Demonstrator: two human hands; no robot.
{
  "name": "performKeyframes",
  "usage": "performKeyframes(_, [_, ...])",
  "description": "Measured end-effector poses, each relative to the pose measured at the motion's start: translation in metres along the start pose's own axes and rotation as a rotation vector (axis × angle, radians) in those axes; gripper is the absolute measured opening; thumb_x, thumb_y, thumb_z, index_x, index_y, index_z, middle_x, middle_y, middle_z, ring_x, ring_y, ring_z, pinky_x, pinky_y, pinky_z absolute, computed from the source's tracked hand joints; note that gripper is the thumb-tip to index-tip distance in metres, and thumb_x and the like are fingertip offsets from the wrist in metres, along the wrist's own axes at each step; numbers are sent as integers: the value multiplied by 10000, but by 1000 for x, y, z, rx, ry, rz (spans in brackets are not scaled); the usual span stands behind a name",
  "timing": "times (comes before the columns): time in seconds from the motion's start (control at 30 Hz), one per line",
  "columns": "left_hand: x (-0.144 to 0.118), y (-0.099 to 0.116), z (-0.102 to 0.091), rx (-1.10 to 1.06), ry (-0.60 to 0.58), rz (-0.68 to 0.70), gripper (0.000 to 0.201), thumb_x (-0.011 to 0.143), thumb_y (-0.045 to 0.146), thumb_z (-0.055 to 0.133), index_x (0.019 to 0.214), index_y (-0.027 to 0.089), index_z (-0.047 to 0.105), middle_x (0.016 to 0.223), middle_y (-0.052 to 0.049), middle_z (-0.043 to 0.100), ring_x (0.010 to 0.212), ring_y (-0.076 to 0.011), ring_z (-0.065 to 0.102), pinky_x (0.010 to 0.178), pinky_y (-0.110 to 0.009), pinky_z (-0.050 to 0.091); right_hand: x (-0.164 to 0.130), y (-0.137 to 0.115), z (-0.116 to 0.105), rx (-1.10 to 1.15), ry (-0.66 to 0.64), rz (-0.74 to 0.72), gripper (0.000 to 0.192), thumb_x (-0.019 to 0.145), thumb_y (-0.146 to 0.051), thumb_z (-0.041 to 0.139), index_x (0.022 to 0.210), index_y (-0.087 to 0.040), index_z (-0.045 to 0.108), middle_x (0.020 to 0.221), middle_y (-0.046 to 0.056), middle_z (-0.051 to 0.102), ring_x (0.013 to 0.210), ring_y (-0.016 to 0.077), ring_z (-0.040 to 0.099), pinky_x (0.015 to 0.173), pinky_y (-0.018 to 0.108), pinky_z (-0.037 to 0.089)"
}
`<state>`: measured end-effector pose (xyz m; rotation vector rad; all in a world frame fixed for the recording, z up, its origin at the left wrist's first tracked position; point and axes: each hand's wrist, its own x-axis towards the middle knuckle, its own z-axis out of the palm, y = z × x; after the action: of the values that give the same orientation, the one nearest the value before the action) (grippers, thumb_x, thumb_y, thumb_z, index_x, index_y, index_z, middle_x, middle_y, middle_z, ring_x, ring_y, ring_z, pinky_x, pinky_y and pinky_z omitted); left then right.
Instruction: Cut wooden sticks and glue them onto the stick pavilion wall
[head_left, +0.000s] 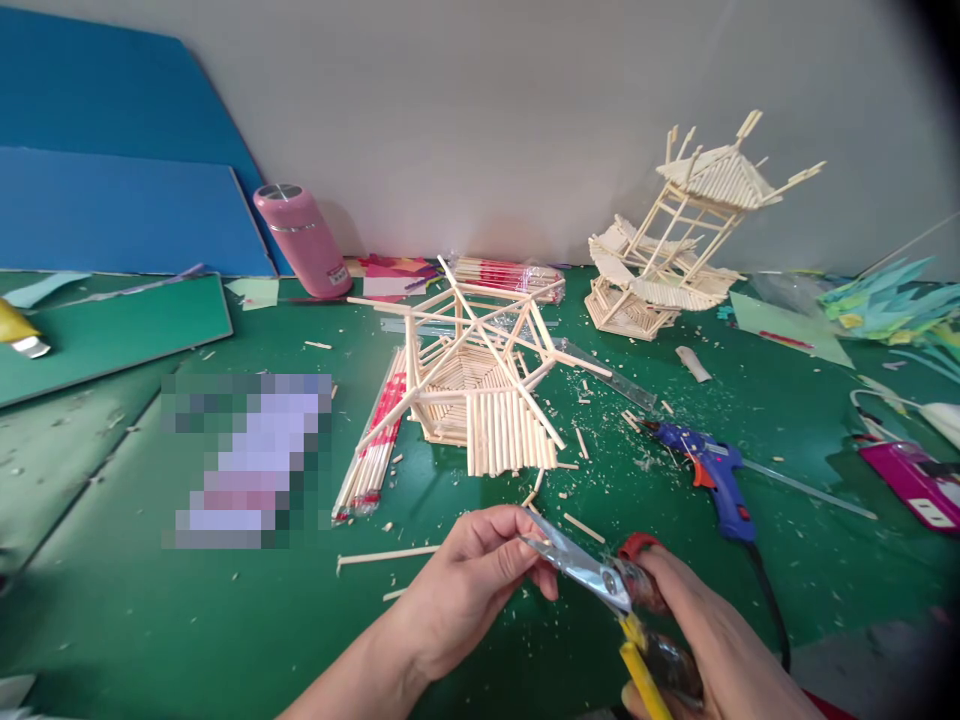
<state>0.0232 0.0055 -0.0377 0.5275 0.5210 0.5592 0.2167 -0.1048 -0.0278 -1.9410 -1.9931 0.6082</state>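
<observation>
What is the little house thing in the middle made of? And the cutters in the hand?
The little house looks like thin, pale, bare wooden sticks set side by side, matte and unpainted. The cutters in the right hand seem to be shiny metal blades that glint, with yellow and red handles, probably plastic or rubber coated.

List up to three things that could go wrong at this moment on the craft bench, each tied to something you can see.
1. The left hand has its fingertips right at the blades of the scissors held by the right hand; a cut finger seems possible.
2. The glue gun lies on the green mat among wood offcuts; if hot, it could scorch or stick.
3. The stick model sits close ahead; a slip could knock it.
</observation>
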Motion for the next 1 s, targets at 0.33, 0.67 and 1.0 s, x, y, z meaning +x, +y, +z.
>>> performKeyframes(0.33, [-1,-2,0,-49,-31,-22,169,703,244,698,774,90,699,632,-49,628,585,-123,550,617,-226,378,7,-12,-12,130,-10,74,211,600,-203,609,779,-242,503,855,72,689,799,240,677,578,249,566])
performKeyframes(0.67, [-2,-3,2,-117,-105,-29,139,752,215,649,754,83,694,605,-49,623,564,-113,533,594,-221,369,10,-14,-13,90,-60,117,164,618,-235,621,745,-228,517,716,24,648,632,187,639,551,250,530])
performKeyframes(1.0, [-1,-7,0,-114,-84,-46,154,759,220,644,683,89,671,655,-54,609,550,-108,523,570,-231,346,5,-4,-4,97,-97,159,154,648,-263,631,755,-233,524,663,-5,634,584,172,620,518,232,501])
